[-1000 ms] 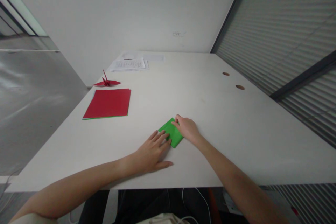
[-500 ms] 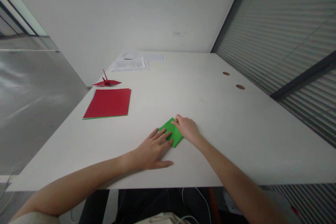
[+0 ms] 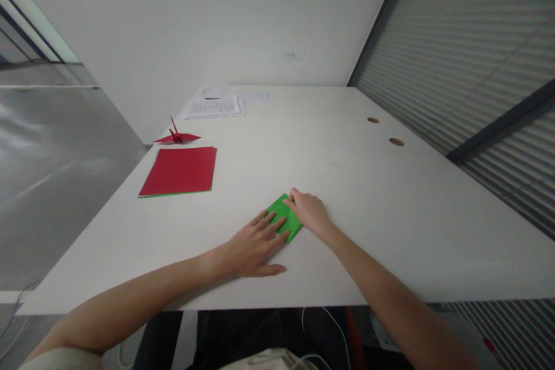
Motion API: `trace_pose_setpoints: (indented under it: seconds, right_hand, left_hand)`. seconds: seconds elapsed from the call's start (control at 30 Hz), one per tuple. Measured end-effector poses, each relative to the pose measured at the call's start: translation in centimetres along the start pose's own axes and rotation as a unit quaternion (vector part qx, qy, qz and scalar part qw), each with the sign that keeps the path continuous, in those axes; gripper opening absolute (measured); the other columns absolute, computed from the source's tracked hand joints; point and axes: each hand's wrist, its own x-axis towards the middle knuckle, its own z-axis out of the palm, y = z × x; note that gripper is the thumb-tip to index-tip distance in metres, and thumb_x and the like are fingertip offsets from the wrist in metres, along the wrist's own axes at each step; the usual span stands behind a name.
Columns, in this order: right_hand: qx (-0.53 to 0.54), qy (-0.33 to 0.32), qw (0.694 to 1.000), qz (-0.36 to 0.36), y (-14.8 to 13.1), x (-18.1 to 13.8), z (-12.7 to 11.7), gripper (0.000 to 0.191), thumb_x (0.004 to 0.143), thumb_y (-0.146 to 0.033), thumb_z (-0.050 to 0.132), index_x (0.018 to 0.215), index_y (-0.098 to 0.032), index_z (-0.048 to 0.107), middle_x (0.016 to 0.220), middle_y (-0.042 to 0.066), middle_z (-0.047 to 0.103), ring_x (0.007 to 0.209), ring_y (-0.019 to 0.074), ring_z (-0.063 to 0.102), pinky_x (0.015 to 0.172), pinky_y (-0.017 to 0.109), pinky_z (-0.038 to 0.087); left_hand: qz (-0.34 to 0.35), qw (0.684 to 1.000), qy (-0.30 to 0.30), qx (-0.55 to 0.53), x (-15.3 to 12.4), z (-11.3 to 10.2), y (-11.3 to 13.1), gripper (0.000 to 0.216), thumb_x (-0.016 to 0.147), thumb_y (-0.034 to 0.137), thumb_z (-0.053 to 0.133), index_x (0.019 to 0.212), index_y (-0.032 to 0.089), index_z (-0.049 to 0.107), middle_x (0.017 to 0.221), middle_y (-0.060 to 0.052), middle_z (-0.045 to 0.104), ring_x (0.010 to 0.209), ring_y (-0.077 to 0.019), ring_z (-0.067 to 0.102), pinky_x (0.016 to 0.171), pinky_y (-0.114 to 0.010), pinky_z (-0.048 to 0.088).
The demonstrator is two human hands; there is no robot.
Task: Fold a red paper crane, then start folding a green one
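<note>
A folded piece of green origami paper (image 3: pixel 282 210) lies flat on the white table, turned like a diamond. Spread across its lower left part are the fingers of my left hand (image 3: pixel 255 247), palm down, thumb out on the tabletop. My right hand (image 3: pixel 309 210) is closed at the paper's upper right edge, with the fingers curled and the thumb pressed to the sheet. That hand covers the right corner of the paper.
Square red paper (image 3: pixel 181 171) tops a stack with green beneath, on the left. Behind it stands a red paper crane (image 3: pixel 177 137). Printed sheets (image 3: pixel 214 106) lie at the far left of the table (image 3: pixel 347 162). Two round holes (image 3: pixel 396 142) pierce the tabletop near the blinds.
My left hand has slid very slightly to the right over the green paper. My right hand stays at the same edge, nearly still.
</note>
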Motion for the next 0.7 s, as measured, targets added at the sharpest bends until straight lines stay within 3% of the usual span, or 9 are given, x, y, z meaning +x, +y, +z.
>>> trace_pose_setpoints:
  seconds: [0.2, 0.7]
  right_hand:
    - [-0.005, 0.005, 1.0, 0.001, 0.04, -0.01, 0.0, 0.023, 0.095, -0.043, 0.044, 0.098, -0.024, 0.057, 0.085, 0.005, 0.071, 0.079, 0.0208, 0.067, 0.061, 0.027, 0.037]
    - [-0.003, 0.009, 1.0, 0.007, 0.01, -0.07, 0.05, 0.023, 0.095, -0.043, 0.044, 0.099, -0.024, 0.057, 0.087, 0.006, 0.071, 0.079, 0.0212, 0.067, 0.063, 0.028, 0.038]
  left_hand:
    - [0.024, 0.999, 0.004, -0.037, 0.11, 0.14, -0.01, 0.068, 0.091, 0.055, 0.042, 0.137, 0.006, 0.039, 0.149, -0.025, 0.032, 0.142, -0.0329, 0.024, 0.114, -0.046, 0.027]
    - [0.028, 0.998, 0.032, -0.052, 0.37, 0.91, -0.05, 0.062, 0.085, 0.053, 0.051, 0.131, 0.012, 0.048, 0.147, -0.02, 0.038, 0.138, -0.0389, 0.032, 0.113, -0.052, 0.026]
